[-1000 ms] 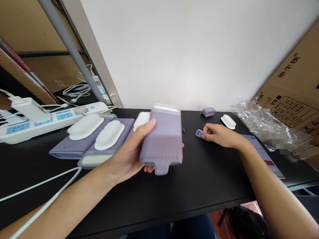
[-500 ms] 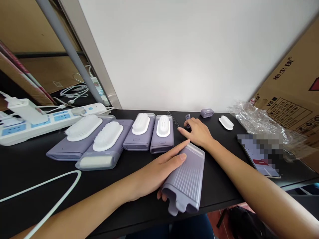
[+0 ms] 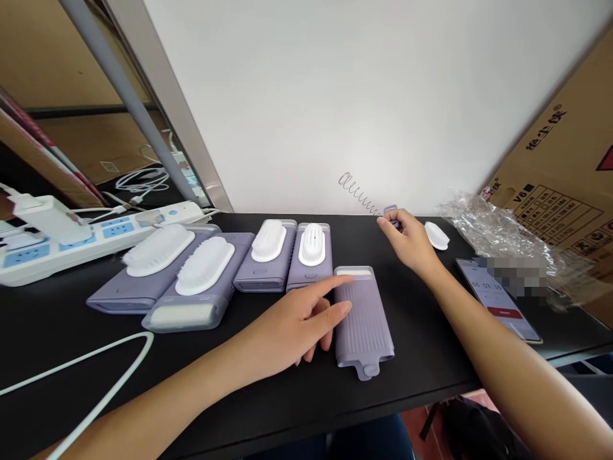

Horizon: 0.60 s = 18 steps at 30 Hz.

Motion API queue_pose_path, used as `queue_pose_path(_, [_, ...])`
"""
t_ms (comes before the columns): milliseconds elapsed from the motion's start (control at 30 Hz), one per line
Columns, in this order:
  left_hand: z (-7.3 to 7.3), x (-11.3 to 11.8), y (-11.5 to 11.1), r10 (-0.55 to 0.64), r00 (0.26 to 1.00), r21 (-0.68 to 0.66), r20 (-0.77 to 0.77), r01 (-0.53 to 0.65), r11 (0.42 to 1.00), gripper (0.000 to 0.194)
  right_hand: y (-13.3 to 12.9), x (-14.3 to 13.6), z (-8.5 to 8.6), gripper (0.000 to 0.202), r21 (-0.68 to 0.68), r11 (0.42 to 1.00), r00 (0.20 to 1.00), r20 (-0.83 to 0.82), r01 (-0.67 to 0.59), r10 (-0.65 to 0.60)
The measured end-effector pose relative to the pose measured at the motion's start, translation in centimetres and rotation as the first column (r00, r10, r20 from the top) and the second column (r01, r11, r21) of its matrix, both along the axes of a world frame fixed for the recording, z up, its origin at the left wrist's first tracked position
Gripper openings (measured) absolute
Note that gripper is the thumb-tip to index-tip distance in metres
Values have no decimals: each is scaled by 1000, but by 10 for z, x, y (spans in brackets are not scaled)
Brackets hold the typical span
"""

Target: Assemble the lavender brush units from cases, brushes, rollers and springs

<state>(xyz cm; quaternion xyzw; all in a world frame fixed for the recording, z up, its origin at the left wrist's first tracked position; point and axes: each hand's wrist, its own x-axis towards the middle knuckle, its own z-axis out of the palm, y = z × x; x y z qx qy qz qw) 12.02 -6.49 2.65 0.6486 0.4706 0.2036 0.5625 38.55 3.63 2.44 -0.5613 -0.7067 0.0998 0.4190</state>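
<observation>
My left hand (image 3: pixel 311 319) rests at the left edge of a ribbed purple case (image 3: pixel 364 319). Its index finger and thumb are stretched over the case, the other fingers loosely bent and apart from it. The case lies flat on the black table, a white strip at its far end and a tabbed near end. With closed fingers, my right hand (image 3: pixel 412 239) holds one end of a thin coil spring (image 3: pixel 358 193), which sticks out up and left. A small purple part (image 3: pixel 391 212) shows at those fingers; whether it is held, I cannot tell.
Several purple units with white brushes (image 3: pixel 205 265) stand at left, near a white power strip (image 3: pixel 115 227) and a white cable (image 3: pixel 129 354). Rightward are a loose white brush (image 3: pixel 437 236), a phone (image 3: pixel 498 306), clear plastic wrap (image 3: pixel 502 230) and a cardboard box (image 3: pixel 560 172).
My right hand has moved right and lifted the spring off the table. The purple case has been laid flat, and my left hand has loosened around it.
</observation>
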Motion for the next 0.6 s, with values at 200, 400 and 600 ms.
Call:
queue_pose_path(200, [14,-11,12,202,869,86,451,-268,960,66,-46,-30,16,23,16,930,892,-275,-368,358])
queue_pose_path(400, [9,-22,21,166,913,493,372,-347,798,52,-75,-54,15,25,-127,677,586,-632,-724,507])
queue_pose_path(600, [-2,-29,28,37,998,989,-58,52,137,31,-78,-56,14,29,-175,441,390,-798,-880,460])
